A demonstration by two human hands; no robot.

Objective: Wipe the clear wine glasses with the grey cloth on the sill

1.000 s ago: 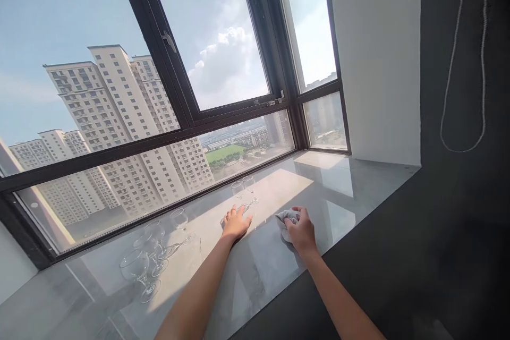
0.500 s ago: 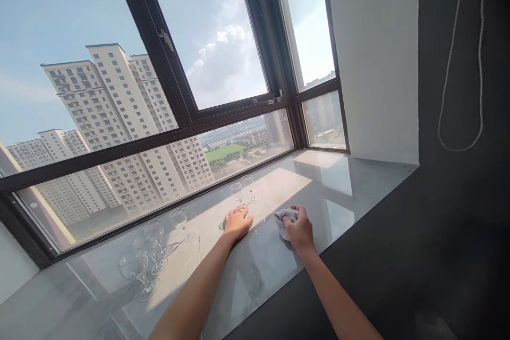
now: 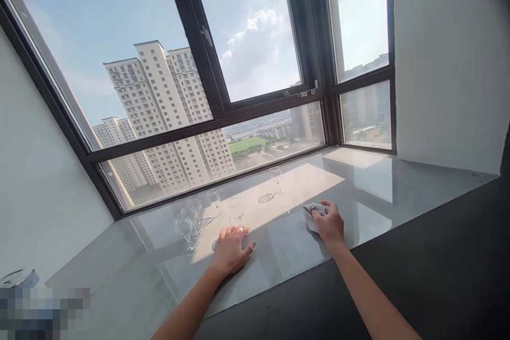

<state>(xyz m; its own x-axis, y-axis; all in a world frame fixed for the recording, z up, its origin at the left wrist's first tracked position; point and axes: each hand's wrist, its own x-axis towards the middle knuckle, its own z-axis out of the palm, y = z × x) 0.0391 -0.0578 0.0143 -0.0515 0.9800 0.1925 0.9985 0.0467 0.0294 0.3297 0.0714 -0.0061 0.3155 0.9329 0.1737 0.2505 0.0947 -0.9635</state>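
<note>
My left hand lies flat on the pale marble window sill, fingers spread over the foot of a clear wine glass that stands just beyond the fingertips. My right hand is closed on a crumpled grey cloth pressed to the sill. A second wine glass stands alone further back, between the two hands. Left of my left hand stands a cluster of several wine glasses in the sunlight.
A dark-framed window runs along the back of the sill, with tower blocks outside. White walls close the sill at the left and right. A dark surface borders the sill's near edge.
My left hand has slid left along the sill with one glass, away from its neighbour and towards the cluster. My right hand stays on the cloth. My view has turned left.
</note>
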